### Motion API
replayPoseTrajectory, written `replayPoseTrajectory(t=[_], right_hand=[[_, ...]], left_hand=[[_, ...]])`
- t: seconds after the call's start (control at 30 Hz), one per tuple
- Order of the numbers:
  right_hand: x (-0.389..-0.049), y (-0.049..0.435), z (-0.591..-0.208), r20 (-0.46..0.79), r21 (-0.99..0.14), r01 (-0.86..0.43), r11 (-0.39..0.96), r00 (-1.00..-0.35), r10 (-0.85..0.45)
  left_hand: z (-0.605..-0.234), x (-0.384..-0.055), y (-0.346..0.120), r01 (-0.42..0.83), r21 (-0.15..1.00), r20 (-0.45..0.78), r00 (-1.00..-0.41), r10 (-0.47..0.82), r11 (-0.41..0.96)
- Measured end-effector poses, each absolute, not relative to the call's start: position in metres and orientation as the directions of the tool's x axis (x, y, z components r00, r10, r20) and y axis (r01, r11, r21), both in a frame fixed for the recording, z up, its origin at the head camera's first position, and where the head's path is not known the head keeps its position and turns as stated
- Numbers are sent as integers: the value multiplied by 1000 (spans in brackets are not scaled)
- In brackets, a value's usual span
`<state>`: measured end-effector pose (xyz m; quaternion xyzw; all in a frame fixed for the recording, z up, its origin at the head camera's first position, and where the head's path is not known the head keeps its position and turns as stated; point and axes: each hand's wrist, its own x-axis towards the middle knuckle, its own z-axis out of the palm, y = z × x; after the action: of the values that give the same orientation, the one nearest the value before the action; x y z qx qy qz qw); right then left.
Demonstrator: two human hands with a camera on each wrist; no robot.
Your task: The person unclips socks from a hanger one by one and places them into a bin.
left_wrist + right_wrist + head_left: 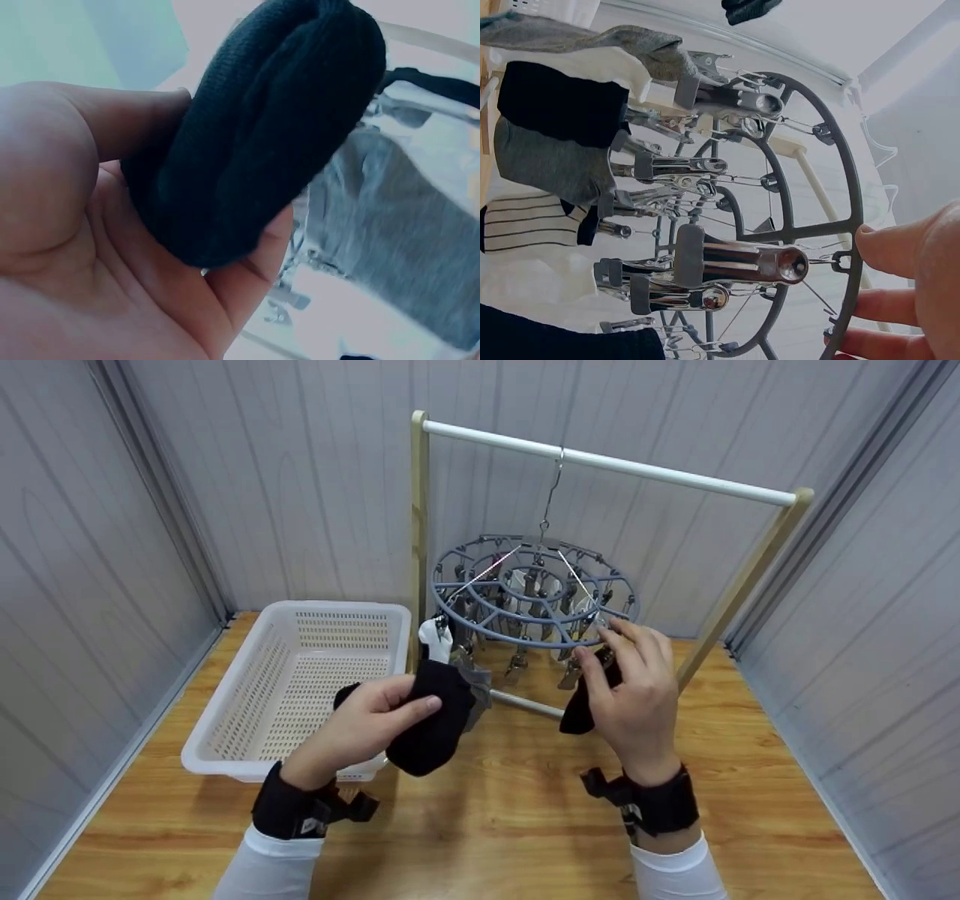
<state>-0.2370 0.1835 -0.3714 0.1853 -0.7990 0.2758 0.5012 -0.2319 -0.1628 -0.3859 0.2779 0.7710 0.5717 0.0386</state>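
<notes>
Hands (367,724) (636,697) apart, black sock (426,741) in left

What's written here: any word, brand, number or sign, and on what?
No readable text anywhere.
Pale marks on the left wrist's black strap and right wrist's black strap: too small to tell whether they are lettering.
Basket, clip hanger and black sock: no writing visible.
</notes>
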Motion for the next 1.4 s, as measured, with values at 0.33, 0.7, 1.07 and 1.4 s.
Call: replayPoseTrajectory(t=[0.33, 0.7, 1.07, 1.4], right_hand=[[-237, 186, -371, 903, -245, -568, 786, -428, -27], [-236, 188, -372, 886, -247, -554, 795, -461, -47], [-235, 189, -371, 880, -237, -557, 796, -470, -67], [-236, 187, -371, 882, -230, -566, 792, -464, -76]], left_hand=[[-381, -252, -195, 278, 881, 209, -954, 213, 383], [-400, -291, -231, 206, 759, 38, -961, 274, 618], [-411, -299, -229, 46, 784, -204, -923, 327, 620], [-408, -301, -235, -31, 692, -331, -901, 279, 721]])
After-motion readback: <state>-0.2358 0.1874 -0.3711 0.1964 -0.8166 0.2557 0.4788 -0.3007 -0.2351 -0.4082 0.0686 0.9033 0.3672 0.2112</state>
